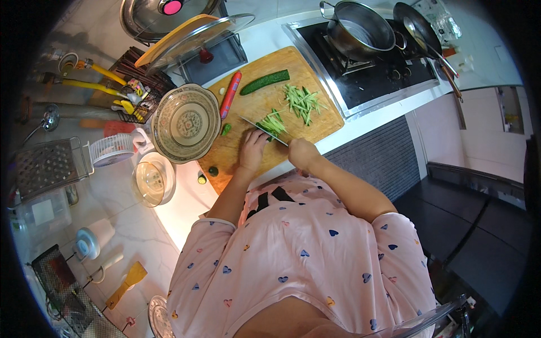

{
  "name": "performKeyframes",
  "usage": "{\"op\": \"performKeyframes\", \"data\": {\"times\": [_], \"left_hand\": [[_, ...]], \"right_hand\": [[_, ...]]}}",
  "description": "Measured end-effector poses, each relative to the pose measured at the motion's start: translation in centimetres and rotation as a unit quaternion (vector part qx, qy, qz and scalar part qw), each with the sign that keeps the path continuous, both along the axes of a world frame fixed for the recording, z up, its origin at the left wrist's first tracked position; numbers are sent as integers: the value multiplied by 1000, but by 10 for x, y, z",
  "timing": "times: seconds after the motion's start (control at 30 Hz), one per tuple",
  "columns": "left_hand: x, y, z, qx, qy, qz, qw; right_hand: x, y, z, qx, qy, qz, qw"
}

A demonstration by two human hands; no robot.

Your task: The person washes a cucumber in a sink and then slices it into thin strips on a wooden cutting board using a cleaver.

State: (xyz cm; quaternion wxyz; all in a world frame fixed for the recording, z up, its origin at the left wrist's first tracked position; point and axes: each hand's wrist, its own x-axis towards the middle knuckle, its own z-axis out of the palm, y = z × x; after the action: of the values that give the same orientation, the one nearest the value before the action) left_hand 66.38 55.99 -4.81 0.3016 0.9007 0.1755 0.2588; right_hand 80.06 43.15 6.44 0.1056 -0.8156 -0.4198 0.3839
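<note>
My right hand grips the handle of a kitchen knife, whose thin blade slants over a wooden cutting board. Fingers curled, my left hand presses on cucumber right beside the blade; most of that piece is hidden under the fingers and knife. Fresh pale-green cucumber strips lie against the blade's far side. Farther right is a looser pile of cucumber shreds. A length of uncut cucumber rests near the board's back, next to a red-wrapped sausage.
A large patterned bowl overlaps the board's left edge. Small green trimmings and a cucumber end lie nearby. Beyond the board, a steel pot and a wok stand on the gas hob. A glass bowl sits left.
</note>
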Motion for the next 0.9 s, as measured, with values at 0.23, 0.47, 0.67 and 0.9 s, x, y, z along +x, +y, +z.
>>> {"op": "performKeyframes", "data": {"times": [0.23,0.47,0.67,0.9], "left_hand": [[0,-3,-9,15,-23,21,999],[-3,-3,-10,9,-17,28,999],[-3,-1,-10,-11,-25,6,1000],[-4,-1,-12,15,-32,9,999]], "right_hand": [[-4,-2,0,36,-29,8,999],[-5,9,23,-30,9,1,999],[1,7,10,-69,16,-16,997],[-1,4,1,16,-18,9,1000]]}}
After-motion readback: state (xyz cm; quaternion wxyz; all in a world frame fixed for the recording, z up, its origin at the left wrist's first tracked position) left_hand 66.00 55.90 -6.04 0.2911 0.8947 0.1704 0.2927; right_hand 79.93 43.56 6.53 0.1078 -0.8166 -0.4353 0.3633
